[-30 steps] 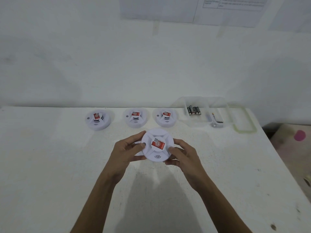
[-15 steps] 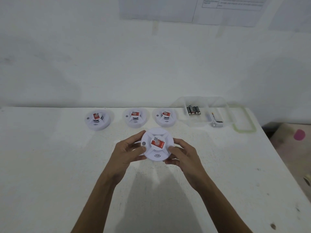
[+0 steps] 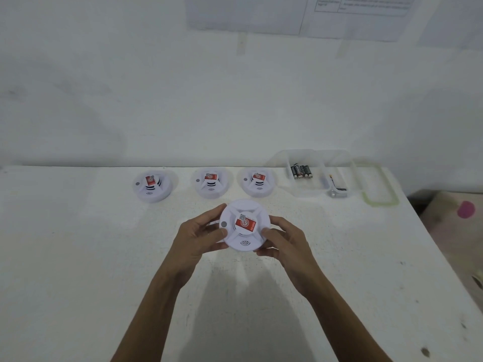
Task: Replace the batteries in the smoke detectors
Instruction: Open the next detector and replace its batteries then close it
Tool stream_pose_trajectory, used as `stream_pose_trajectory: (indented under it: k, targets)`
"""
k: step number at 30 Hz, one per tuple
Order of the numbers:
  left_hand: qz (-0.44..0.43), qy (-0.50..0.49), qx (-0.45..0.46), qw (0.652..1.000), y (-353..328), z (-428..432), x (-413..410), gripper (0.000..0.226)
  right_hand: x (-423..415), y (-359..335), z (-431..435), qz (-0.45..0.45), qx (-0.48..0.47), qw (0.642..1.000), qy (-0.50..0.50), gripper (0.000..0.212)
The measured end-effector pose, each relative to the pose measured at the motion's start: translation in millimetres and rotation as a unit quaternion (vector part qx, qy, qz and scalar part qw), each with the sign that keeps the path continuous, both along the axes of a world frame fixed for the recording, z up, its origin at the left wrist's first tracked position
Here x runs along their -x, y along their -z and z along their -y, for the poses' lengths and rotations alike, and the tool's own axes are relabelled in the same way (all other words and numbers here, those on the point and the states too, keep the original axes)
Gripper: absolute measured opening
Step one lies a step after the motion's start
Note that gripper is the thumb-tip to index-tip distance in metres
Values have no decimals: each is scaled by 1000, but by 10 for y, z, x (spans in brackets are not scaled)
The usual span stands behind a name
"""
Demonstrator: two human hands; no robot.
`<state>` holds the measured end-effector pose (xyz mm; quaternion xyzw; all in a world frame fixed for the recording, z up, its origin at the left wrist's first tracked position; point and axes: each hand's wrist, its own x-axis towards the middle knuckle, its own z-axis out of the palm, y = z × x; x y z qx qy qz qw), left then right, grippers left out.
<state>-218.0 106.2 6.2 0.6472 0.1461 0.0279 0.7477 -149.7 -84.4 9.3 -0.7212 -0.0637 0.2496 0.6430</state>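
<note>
Held thing: we had the round white plastic smoke detector with a red label (image 3: 244, 226) raised, it seemed, just off the white counter (image 3: 78, 257), label side towards us.
Left hand: our left hand (image 3: 198, 236) gripped the detector's left rim, thumb curled onto the face below a small grey button.
Right hand: our right hand (image 3: 283, 242) gripped the right rim, thumb on the lower right of the face.
Step in hand: we judged this to be opening the unit, by twisting or flipping it.
Doing it well: we should grip the rim, not the raised centre. If it twists, we should turn our hands against each other, low over the counter.
Other units: three matching white detectors (image 3: 211, 182) sat in a row just beyond the held detector.
Supplies: beyond and right of the held detector stood a clear plastic container (image 3: 311, 192) with black cylindrical batteries (image 3: 300, 171). A loose black battery (image 3: 337, 188) lay farther right.
Hidden: the underside and battery compartment faced away, and our fingers were behind the body.
Hard to make out: the label print was too small. We could not tell fresh batteries from spent ones, or whether the loose battery lay in a second compartment.
</note>
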Motion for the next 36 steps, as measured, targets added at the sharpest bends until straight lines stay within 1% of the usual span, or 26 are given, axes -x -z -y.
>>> stream_pose_trajectory:
  k: [36]
  targets:
    - [-1, -6, 3, 1000, -13, -44, 27, 41, 30, 17, -52, 2, 6, 1000, 0, 27]
